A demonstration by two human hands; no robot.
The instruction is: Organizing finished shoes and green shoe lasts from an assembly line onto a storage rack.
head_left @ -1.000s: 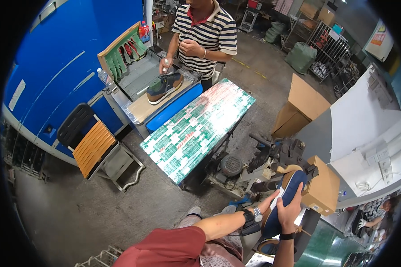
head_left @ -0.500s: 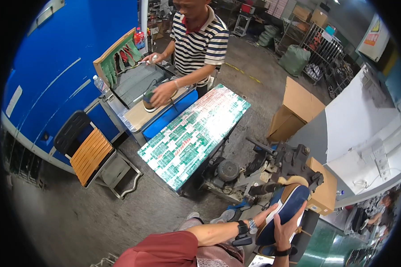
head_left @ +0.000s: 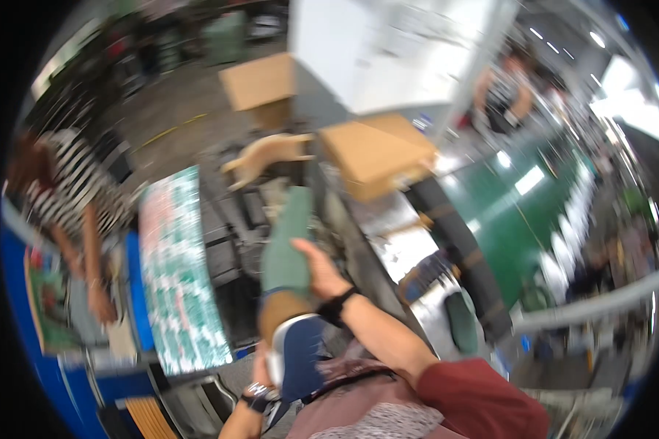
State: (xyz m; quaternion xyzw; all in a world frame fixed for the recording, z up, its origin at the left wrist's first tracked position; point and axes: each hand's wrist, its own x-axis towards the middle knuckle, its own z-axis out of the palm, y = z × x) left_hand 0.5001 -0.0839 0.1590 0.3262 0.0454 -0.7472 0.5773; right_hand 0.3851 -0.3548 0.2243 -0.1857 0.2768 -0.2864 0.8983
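Observation:
A navy shoe (head_left: 302,353) with a white sole edge is in front of my body, low in the view. My left hand (head_left: 262,368), with a watch at the wrist, is closed at its left side and partly hidden by it. Just beyond the shoe is a tan-brown part (head_left: 281,311), and from there a long green foot-shaped piece (head_left: 285,252) points away from me. Blur hides how these parts join. My right hand (head_left: 318,272), banded in black at the wrist, grips the green piece from its right side.
Ahead stands a machine with a curved tan piece (head_left: 267,157) on top. A cardboard box (head_left: 377,150) is right of it. On a bench to the right lies another green foot-shaped piece (head_left: 461,320). A patterned green-and-white table (head_left: 179,278) and a co-worker (head_left: 80,175) are at left.
My view has swung right, so the co-worker and table now sit at the left. Both hands have come closer to my body with the shoe, and the green piece now shows.

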